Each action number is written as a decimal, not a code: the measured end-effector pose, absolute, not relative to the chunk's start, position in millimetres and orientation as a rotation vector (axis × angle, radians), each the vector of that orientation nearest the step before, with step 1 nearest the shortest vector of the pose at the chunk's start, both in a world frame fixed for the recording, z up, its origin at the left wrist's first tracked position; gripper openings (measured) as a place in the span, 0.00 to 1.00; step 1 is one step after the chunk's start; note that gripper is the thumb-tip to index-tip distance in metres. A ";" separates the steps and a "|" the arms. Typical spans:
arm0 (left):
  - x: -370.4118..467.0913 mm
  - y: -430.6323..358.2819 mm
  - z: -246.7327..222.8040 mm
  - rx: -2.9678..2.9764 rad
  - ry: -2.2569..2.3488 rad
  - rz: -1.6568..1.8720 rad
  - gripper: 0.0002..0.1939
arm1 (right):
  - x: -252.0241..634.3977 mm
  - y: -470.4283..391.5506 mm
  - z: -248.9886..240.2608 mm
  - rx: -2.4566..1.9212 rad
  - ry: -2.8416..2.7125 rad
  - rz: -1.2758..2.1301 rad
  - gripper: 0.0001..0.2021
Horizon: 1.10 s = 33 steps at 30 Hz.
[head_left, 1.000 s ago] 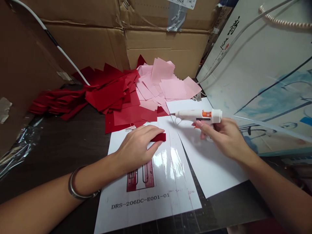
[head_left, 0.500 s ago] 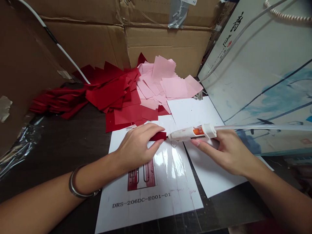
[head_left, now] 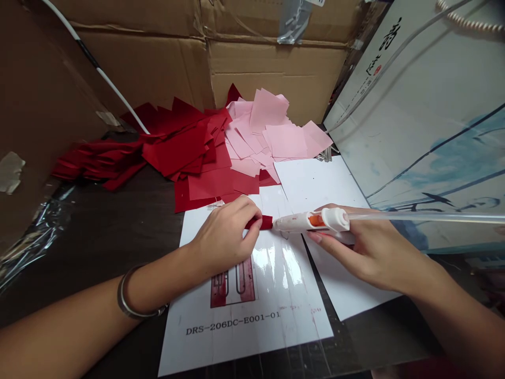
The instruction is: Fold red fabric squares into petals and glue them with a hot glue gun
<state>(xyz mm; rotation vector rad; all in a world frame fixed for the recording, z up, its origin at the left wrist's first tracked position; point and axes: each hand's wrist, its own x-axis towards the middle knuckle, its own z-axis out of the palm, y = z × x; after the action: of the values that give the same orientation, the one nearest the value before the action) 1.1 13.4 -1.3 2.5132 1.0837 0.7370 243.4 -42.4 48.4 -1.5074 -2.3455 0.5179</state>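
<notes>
My left hand (head_left: 231, 229) pinches a small folded piece of red fabric (head_left: 266, 222) over the printed sheet (head_left: 244, 350). Most of that piece is hidden by the fingers. My right hand (head_left: 371, 247) grips a white hot glue gun (head_left: 294, 222) with an orange part and a clear glue stick (head_left: 414, 216) running out of its rear. The gun's nozzle points left and meets the right end of the red fabric. Whether glue is coming out cannot be seen. Below the left hand, the sheet carries a red-tinted picture (head_left: 232, 287) and printed lettering.
Behind my hands lie piles of red fabric pieces (head_left: 177, 150) and pink fabric pieces (head_left: 276, 121). Small metal pieces (head_left: 326, 153) sit beside the pink pile. Cardboard (head_left: 272, 73) closes off the back, and a painted white panel (head_left: 426, 131) stands at right. A white cable (head_left: 118, 95) hangs at left.
The view has shifted slightly. My left fingertips have drawn closer together on the red fabric. The glue gun's nozzle now touches the fabric's end, with the gun slightly lower.
</notes>
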 end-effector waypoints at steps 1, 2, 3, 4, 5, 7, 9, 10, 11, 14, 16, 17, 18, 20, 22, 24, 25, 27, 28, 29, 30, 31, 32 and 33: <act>0.9 13.4 -1.6 2.522 1.078 0.741 0.07 | 243.4 -42.3 49.0 -1.516 -2.346 0.525 0.09; 0.8 13.4 -2.0 2.530 1.078 0.739 0.07 | 243.5 -42.1 49.5 -1.519 -2.345 0.532 0.09; 0.6 13.4 -2.3 2.536 1.082 0.735 0.07 | 243.4 -41.8 49.8 -1.520 -2.343 0.539 0.09; 0.4 13.5 -2.6 2.540 1.085 0.728 0.07 | 243.3 -41.3 50.0 -1.513 -2.343 0.545 0.08; 0.2 13.6 -2.8 2.541 1.090 0.721 0.07 | 243.2 -40.7 50.2 -1.502 -2.345 0.546 0.08; 0.1 13.9 -3.0 2.541 1.092 0.707 0.07 | 242.6 -39.4 50.6 -1.486 -2.352 0.531 0.08; 0.1 14.4 -2.9 2.544 1.090 0.698 0.07 | 241.8 -38.3 51.0 -1.484 -2.362 0.512 0.09; 0.2 14.6 -2.8 2.546 1.091 0.696 0.07 | 241.5 -37.9 51.2 -1.484 -2.365 0.501 0.10; 0.3 14.7 -2.7 2.548 1.094 0.693 0.07 | 241.2 -37.7 51.4 -1.479 -2.368 0.492 0.10; 0.8 14.6 -2.7 2.545 1.098 0.689 0.07 | 240.7 -37.7 51.8 -1.465 -2.373 0.461 0.11; 1.2 14.4 -3.0 2.541 1.097 0.686 0.06 | 240.8 -37.9 51.5 -1.464 -2.374 0.431 0.12; 1.3 14.3 -3.1 2.539 1.096 0.686 0.06 | 240.8 -37.9 51.2 -1.469 -2.373 0.414 0.12; 1.3 14.2 -3.1 2.536 1.097 0.688 0.06 | 240.8 -37.8 50.7 -1.471 -2.375 0.397 0.13; 1.1 13.9 -3.0 2.531 1.103 0.686 0.06 | 240.7 -37.4 49.7 -1.480 -2.381 0.368 0.14; 0.7 13.7 -2.8 2.531 1.106 0.678 0.06 | 240.6 -36.9 49.0 -1.492 -2.382 0.355 0.14; 0.2 13.7 -2.6 2.531 1.108 0.671 0.06 | 240.4 -36.4 48.8 -1.493 -2.381 0.353 0.13; 0.1 13.7 -2.6 2.529 1.110 0.671 0.06 | 240.4 -36.3 49.0 -1.488 -2.381 0.358 0.12; 0.1 14.0 -2.6 2.527 1.106 0.677 0.06 | 240.2 -36.2 49.7 -1.482 -2.378 0.383 0.10; 0.2 14.1 -2.6 2.527 1.104 0.679 0.06 | 240.1 -36.2 50.2 -1.485 -2.377 0.398 0.09; 0.4 14.3 -2.5 2.528 1.102 0.678 0.06 | 239.9 -36.3 50.8 -1.491 -2.373 0.407 0.08; 0.6 14.4 -2.3 2.531 1.100 0.678 0.06 | 239.6 -36.4 51.6 -1.498 -2.370 0.409 0.08; 0.8 14.4 -2.1 2.533 1.099 0.680 0.07 | 239.1 -36.3 52.5 -1.506 -2.371 0.404 0.08; 1.0 14.4 -1.8 2.534 1.099 0.680 0.07 | 238.6 -36.1 53.6 -1.515 -2.374 0.395 0.09; 1.2 14.3 -1.5 2.534 1.100 0.685 0.07 | 238.0 -35.8 55.0 -1.529 -2.379 0.389 0.10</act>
<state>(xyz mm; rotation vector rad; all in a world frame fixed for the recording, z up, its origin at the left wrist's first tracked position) 1.2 14.3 -1.5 2.5344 1.0995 0.6849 238.0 -35.8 55.0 -1.5287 -2.3788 0.3891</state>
